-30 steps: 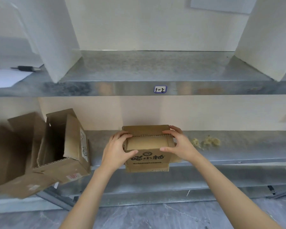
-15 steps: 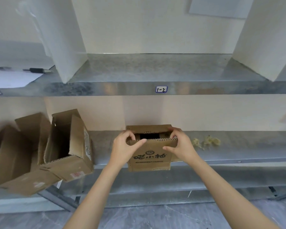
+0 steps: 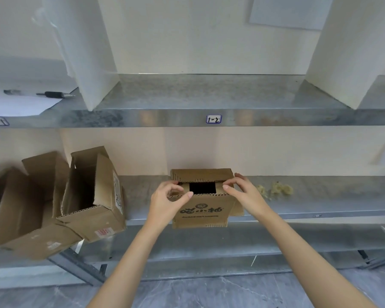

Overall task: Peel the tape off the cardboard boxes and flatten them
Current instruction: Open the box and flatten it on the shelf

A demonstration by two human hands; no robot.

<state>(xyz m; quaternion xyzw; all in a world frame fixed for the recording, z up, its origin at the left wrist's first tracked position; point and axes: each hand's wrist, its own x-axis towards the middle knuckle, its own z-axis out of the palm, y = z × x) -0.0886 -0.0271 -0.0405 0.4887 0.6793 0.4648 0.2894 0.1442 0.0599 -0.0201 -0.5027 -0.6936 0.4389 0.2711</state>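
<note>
A small brown cardboard box [image 3: 201, 213] with black printed characters stands at the front edge of the lower metal shelf [image 3: 320, 203]. Its top flaps are parted and a dark opening shows inside. My left hand [image 3: 167, 202] pinches the near flap at the box's left top corner. My right hand [image 3: 242, 192] holds the right top corner, fingers curled over the flap edge. Two larger open cardboard boxes [image 3: 91, 196] [image 3: 25, 210] lie tipped on their sides at the left of the same shelf.
A crumpled yellowish wad [image 3: 276, 190] lies on the shelf right of the small box. The upper metal shelf [image 3: 209, 96] carries white upright panels [image 3: 91, 52], a pen [image 3: 53, 94] on white paper and a label "1-2" [image 3: 213, 119]. Grey tiled floor lies below.
The small box's top flaps have been pulled apart, from lying closed to showing a dark opening. Both hands shifted along the top edges to the flap corners.
</note>
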